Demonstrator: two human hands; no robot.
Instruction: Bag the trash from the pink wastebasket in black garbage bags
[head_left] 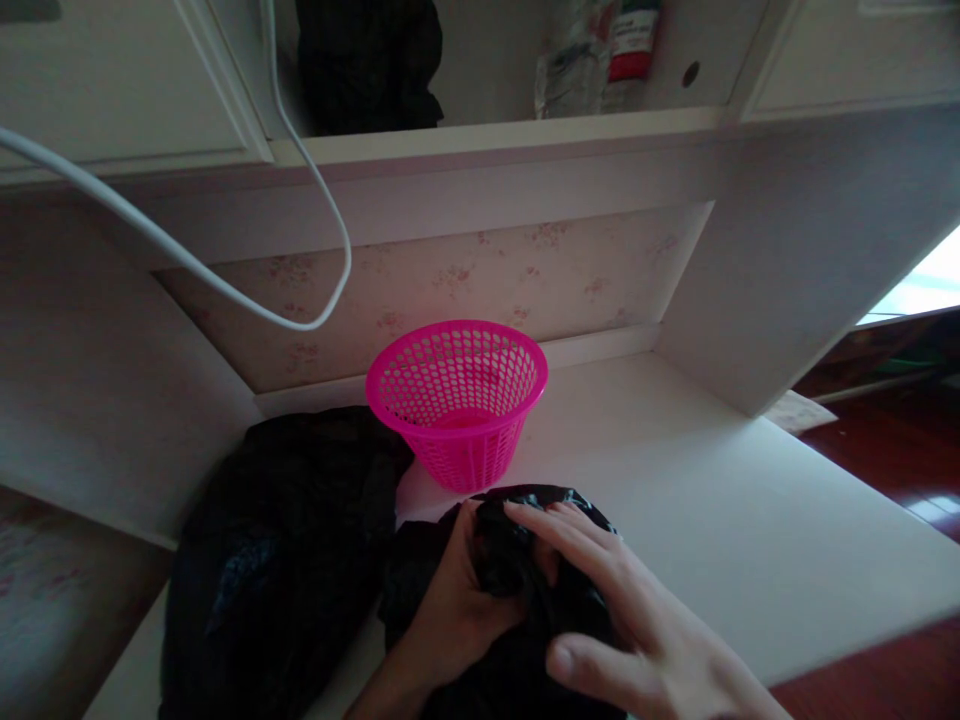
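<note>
A black plastic bag (517, 555) is bunched up in front of me on the white surface. My left hand (461, 620) is closed around its gathered top. Over the right side of the same bag, my right hand (637, 610) has its fingers stretched across the plastic, with the thumb held well apart. Some of the right fingertips are hidden in the dark folds. Just beyond the bag stands a bright pink basket (480, 450) with a perforated wall, upright, and no contents show in it.
Another large dark bag (285, 560) lies on the left of the white surface (712, 500). Overhead, a white cable (262, 310) hangs in a loop from the shelf (487, 145). That shelf holds a black bag (367, 60), clear plastic (574, 75) and a red-labelled bottle (634, 40).
</note>
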